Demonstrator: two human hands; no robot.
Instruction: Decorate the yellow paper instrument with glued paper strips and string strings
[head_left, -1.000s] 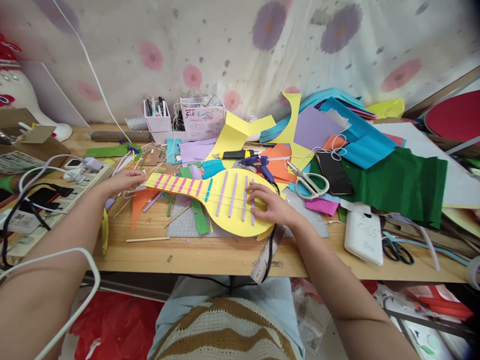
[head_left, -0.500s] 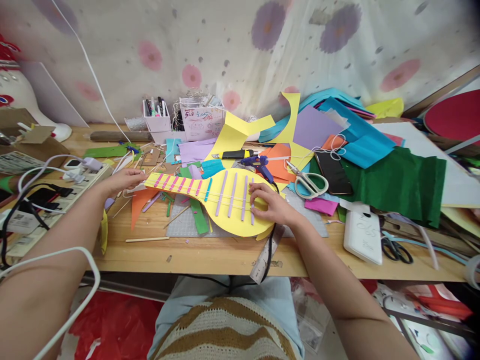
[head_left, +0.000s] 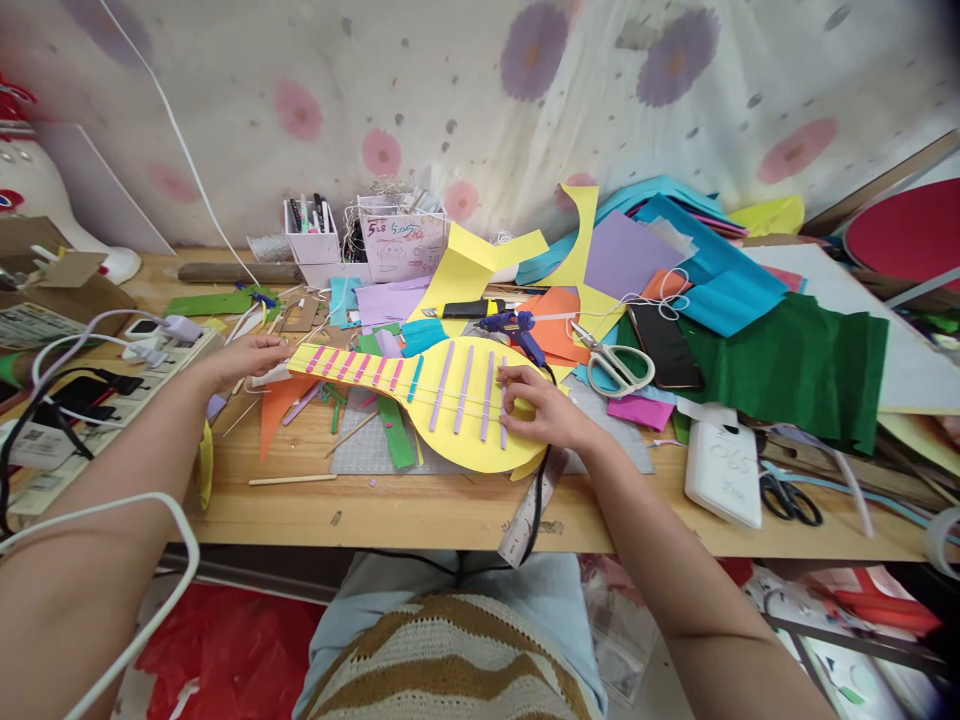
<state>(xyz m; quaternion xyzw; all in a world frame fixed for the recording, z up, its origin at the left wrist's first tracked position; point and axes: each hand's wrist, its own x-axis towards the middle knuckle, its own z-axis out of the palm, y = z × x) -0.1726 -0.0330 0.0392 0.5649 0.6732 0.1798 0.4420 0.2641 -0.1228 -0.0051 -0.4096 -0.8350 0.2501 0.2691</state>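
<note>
A yellow paper lute lies across the middle of the table, its neck pointing left. Pink and blue strips cross the neck, and several purple strips cross the round body. Thin white strings run lengthwise over them. Just off the neck's tip, my left hand pinches the string ends, fingertips pressed together. My right hand rests over the right side of the body, thumb and forefinger closed by the last purple strip. Whatever lies between those fingertips is too small to make out.
Behind the lute lie a blue glue gun, a utility knife and white-handled scissors. Coloured paper, a phone and a white power bank cover the right. A power strip with cables stands left.
Almost nothing differs. Both hands keep their places on the string and the lute, and the whole view has shifted very slightly.
</note>
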